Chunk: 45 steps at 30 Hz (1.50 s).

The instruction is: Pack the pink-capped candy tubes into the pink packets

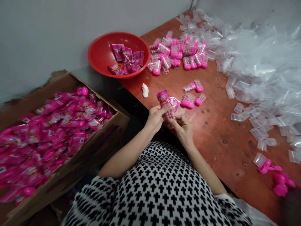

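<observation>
Close to the table's front edge, my left hand is closed, its thumb pressing on a pink printed candy sachet whose shiny end sticks out to the right. Just below the sachet, between my hands, is a clear container of pink candy balls. My right hand pinches the lower right of this container, and its fingertips partly hide it. Beyond my right hand, several filled containers with pink caps lie on the table. A small crumpled white piece rests to the left.
A red bowl holding several pink sachets sits at the table's left corner. Behind lies a cluster of filled containers. Clear empty tubes heap up at right, with pink plastic pieces nearer. A cardboard box of pink packets stands left.
</observation>
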Tool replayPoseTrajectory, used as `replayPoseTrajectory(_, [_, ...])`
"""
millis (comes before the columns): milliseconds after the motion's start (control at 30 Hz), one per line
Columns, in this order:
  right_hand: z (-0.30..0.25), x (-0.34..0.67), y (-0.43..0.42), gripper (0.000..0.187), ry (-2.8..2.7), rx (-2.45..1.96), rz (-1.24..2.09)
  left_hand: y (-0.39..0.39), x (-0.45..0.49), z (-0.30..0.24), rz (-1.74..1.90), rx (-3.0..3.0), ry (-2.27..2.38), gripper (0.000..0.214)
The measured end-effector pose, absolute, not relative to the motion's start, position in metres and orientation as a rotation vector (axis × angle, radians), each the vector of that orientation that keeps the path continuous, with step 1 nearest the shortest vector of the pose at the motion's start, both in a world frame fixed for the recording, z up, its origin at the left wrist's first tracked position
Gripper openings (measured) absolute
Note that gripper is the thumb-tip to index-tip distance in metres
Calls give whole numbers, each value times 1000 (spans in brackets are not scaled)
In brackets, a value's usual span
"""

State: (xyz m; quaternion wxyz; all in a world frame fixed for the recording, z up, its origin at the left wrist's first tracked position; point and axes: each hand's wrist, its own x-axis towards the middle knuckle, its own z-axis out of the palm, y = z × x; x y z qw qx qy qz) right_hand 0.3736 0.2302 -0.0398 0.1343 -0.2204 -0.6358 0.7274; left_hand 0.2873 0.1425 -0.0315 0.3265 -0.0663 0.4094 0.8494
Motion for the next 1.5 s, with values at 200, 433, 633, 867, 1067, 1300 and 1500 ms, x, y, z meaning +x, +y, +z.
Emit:
replayPoseTrajectory(200, [-41, 376, 233, 22, -1606, -673, 2334, 140, 287, -33, 2112, -86, 1081, 32])
replayPoseTrajectory(433, [-42, 371, 233, 23, -1510, -708, 2363, 144, 293, -31, 2150, -77, 1210, 32])
replayPoseTrajectory(633, [-40, 372, 232, 20, -1523, -694, 2327, 142, 295, -25, 2252, -101, 1047, 38])
replayPoseTrajectory(867, [-41, 372, 224, 19, -1533, -719, 2251, 146, 302, -27, 2340, -182, 1161, 35])
replayPoseTrajectory(1067, [-42, 376, 223, 20, -1558, -738, 2225, 146, 306, -26, 2355, -219, 1220, 32])
replayPoseTrajectory(1300, [-43, 373, 218, 20, -1533, -768, 2167, 154, 317, -35, 2395, -192, 1390, 28])
replayPoseTrajectory(1500, [-44, 369, 222, 25, -1424, -797, 2380, 146, 327, -43, 2303, -153, 1412, 30])
